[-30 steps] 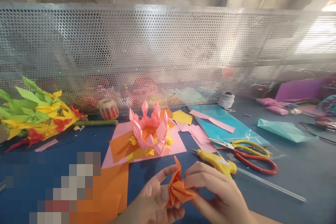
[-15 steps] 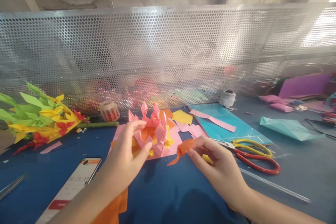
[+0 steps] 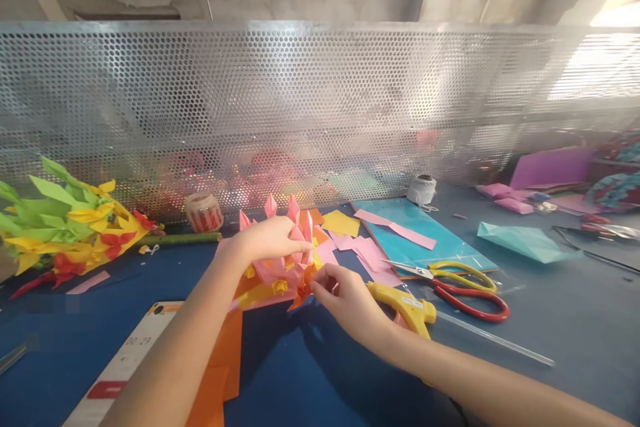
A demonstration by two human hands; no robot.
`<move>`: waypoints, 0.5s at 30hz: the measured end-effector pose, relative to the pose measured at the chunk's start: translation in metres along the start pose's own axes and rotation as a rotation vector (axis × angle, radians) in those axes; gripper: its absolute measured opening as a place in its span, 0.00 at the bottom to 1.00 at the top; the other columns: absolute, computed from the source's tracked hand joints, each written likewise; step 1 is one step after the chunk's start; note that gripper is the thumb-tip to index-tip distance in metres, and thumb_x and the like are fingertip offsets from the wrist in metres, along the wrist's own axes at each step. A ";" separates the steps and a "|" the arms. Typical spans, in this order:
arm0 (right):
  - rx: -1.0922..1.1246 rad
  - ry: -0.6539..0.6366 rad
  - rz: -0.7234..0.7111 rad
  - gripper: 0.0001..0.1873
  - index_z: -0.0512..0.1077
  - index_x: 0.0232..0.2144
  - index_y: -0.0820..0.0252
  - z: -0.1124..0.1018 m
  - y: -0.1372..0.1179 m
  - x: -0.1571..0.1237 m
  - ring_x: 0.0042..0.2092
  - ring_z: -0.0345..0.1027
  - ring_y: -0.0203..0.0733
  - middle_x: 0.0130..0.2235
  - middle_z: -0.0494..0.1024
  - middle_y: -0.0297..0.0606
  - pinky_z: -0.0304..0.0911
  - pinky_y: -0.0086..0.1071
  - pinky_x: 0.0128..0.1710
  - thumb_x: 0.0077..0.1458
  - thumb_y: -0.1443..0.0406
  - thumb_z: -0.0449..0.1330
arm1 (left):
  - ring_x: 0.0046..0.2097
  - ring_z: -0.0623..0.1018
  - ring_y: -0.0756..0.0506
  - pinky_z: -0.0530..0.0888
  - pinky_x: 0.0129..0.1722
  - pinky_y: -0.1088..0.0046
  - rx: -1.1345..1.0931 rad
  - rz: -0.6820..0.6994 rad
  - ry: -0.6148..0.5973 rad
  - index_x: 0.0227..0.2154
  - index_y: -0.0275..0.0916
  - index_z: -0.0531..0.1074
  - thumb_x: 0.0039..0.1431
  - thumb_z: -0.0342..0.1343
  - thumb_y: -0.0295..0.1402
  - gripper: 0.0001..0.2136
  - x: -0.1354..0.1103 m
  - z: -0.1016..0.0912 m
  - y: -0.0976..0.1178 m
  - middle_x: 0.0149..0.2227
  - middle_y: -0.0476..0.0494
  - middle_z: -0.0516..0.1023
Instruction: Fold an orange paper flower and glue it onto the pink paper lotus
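Note:
A pink folded paper lotus [image 3: 280,260] stands on pink and orange sheets in the middle of the blue table [image 3: 310,373]. My left hand [image 3: 267,238] rests over its top, fingers curled around the pink petals. My right hand [image 3: 345,297] pinches a small orange folded paper piece [image 3: 303,287] and presses it against the lotus's lower right side. Small yellow paper pieces [image 3: 277,285] sit around the lotus base.
A yellow glue gun [image 3: 407,307] and red-and-yellow scissors [image 3: 460,287] lie just right of my right hand. A phone [image 3: 120,367] and orange sheets [image 3: 220,360] lie near left. A green, yellow and red paper bundle [image 3: 65,227] sits far left. A perforated metal screen [image 3: 320,107] backs the table.
Both hands moved forward from near me to the pink lotus. The left hand let go of the orange piece and took the lotus; the right carried the orange piece to its side.

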State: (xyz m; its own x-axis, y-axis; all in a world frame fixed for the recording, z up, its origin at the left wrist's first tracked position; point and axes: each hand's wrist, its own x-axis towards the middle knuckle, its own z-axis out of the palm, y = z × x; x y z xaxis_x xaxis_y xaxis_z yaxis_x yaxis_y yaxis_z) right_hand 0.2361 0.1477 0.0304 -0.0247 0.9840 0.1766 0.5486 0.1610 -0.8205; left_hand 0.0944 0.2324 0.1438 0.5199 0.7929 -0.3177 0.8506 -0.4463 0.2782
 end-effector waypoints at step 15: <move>-0.093 0.013 -0.119 0.10 0.71 0.33 0.63 0.013 0.011 0.001 0.29 0.69 0.34 0.30 0.73 0.31 0.67 0.30 0.29 0.62 0.61 0.57 | 0.39 0.77 0.44 0.74 0.41 0.61 -0.011 0.054 -0.135 0.40 0.35 0.72 0.64 0.52 0.42 0.14 0.010 0.014 0.001 0.40 0.44 0.76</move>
State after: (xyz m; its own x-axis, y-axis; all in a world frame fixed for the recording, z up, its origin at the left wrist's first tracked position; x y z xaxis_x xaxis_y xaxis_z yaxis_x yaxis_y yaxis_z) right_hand 0.2307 0.1514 0.0147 -0.0836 0.9571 0.2774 0.6176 0.2682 -0.7394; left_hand 0.1013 0.2343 0.1282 0.5718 0.7043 -0.4208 0.8203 -0.4818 0.3083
